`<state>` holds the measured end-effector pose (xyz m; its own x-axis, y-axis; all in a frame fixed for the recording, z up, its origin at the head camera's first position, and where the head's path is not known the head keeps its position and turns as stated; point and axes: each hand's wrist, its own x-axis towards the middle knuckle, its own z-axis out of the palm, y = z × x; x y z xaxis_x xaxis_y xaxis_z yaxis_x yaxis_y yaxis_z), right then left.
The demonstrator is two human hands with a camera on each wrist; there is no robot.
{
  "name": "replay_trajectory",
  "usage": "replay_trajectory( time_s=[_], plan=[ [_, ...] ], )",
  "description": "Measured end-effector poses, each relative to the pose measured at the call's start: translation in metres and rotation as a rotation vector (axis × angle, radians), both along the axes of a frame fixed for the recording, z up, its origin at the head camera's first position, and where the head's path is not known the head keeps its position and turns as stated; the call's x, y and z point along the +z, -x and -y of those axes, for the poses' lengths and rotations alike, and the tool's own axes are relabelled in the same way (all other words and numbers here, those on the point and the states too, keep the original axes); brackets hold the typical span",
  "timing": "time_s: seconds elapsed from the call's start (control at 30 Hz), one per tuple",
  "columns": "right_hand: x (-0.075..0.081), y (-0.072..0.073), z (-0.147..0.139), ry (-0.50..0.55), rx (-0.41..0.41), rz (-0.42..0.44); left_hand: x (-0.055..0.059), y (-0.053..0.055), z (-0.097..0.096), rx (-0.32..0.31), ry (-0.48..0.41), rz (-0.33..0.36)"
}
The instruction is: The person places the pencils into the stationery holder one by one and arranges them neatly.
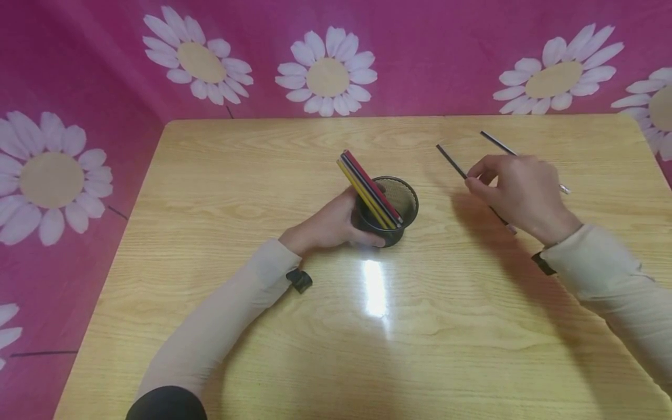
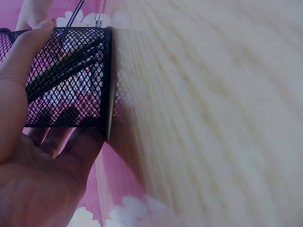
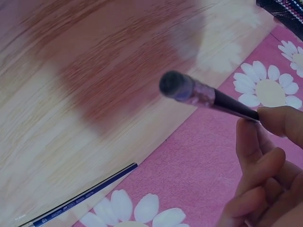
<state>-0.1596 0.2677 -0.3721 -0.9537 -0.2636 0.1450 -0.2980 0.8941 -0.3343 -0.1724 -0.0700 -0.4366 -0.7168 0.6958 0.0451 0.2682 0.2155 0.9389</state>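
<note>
My left hand (image 1: 333,220) grips a black mesh pencil cup (image 1: 411,204) from its left side, thumb at the front; in the left wrist view the mesh (image 2: 71,101) shows the fingers passing behind it. Several pencils (image 1: 367,186), red, dark and yellow, lean leftward in the cup. To the right, my right hand (image 1: 530,195) pinches a dark pencil (image 1: 450,160) between thumb and fingers above the table. Its eraser end (image 3: 187,90) points at the right wrist camera. A second dark pencil (image 1: 497,142) lies on the table beyond the right hand, partly hidden by it.
Both hands work over a light wooden table (image 1: 262,157). Behind it and along the left hangs a pink cloth (image 1: 430,58) printed with white daisies. A bright light reflection shows on the tabletop in front of the cup.
</note>
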Motion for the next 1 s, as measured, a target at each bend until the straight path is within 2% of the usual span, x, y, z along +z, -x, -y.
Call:
replay_trajectory(
  time_s=[0.33,0.57,0.9,1.0],
  plan=[
    [0.001,-0.005,0.007,0.022,0.034,-0.023,-0.001,0.001,0.000,0.001,0.018,-0.007],
    [0.005,-0.009,0.011,0.027,0.045,-0.034,0.005,-0.002,0.000,-0.008,-0.002,-0.008],
    [0.013,-0.015,0.019,0.053,0.059,-0.041,-0.003,0.003,0.001,0.002,0.016,0.006],
    [0.014,-0.016,0.021,0.061,0.060,-0.050,-0.001,0.001,0.001,0.001,0.010,0.008]
  ],
)
